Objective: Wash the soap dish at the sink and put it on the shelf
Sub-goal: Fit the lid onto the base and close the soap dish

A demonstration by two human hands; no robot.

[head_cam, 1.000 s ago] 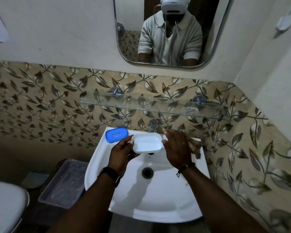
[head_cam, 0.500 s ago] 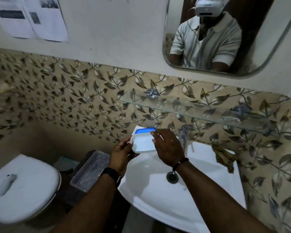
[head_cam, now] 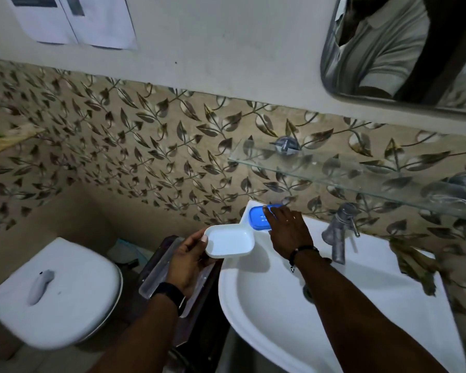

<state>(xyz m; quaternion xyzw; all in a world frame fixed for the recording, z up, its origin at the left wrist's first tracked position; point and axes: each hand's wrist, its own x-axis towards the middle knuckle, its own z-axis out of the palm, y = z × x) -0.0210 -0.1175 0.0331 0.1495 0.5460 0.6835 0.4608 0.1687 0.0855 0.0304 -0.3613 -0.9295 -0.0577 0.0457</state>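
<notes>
Above the glass shelf (head_cam: pixel 320 168) I had open room up to the mirror (head_cam: pixel 374 49); below the shelf the tap (head_cam: pixel 339 230) stood in my way; left of the shelf ran only tiled wall (head_cam: pixel 119 157).

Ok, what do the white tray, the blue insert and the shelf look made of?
White tray: likely plastic, smooth, glossy, thin moulded walls. Blue insert: probably plastic too, with moulded holes. Shelf: clear polished glass; leaf tiles show through it.

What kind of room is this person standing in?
A small bathroom, it seems: a white wash basin with a metal tap, a toilet beside it, and a mirror over a glass shelf.
</notes>
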